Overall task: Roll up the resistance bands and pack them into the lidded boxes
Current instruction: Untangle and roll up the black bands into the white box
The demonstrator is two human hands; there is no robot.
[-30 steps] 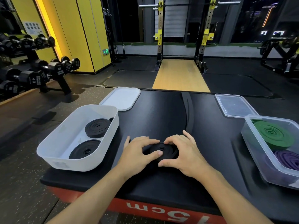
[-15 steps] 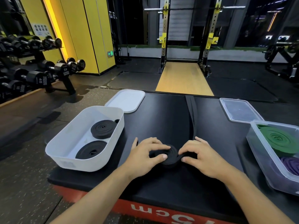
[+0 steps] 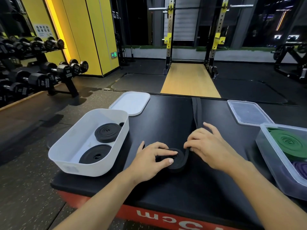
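Head view (the only one). The step in hand looks like rolling the black band (image 3: 178,164), mid-roll. Its coil lies flat on the black padded top (image 3: 166,193) near the front edge, between the two boxes.

- **L hand** (image 3: 149,161): curled over the coil, index tip on its centre, thumb against the near rim, so it grips the coil.
- **R hand** (image 3: 209,146): pinches the loose strip just beside the coil, thumb & index closed on it, other fingers bent.
- **Unrolled tail** (image 3: 196,113): runs straight away across the top toward the far edge.

Next move, prob.: L hand turns the coil while R hand feeds the strip w/ steady tension, since slack would likely let the turns spring open. A lot of tail is left, so several more turns are needed before packing. The roll then likely goes in the white box (image 3: 79,166) at left, which holds a far black roll (image 3: 108,132) & a near black roll (image 3: 95,154).

Materials:
- **Bands:** they look like matte flat rubber, wound into tight spiral discs.
- **White box:** opaque plastic w/ rounded corners. Its flat white lid (image 3: 131,102) lies just behind it.
- **Clear box** (image 3: 267,155) at right: see-through plastic, holding a green roll (image 3: 290,143) & a purple roll (image 3: 300,167). Its clear lid (image 3: 247,112) lies beyond it.

Both lids are off, so the boxes are not yet closed.
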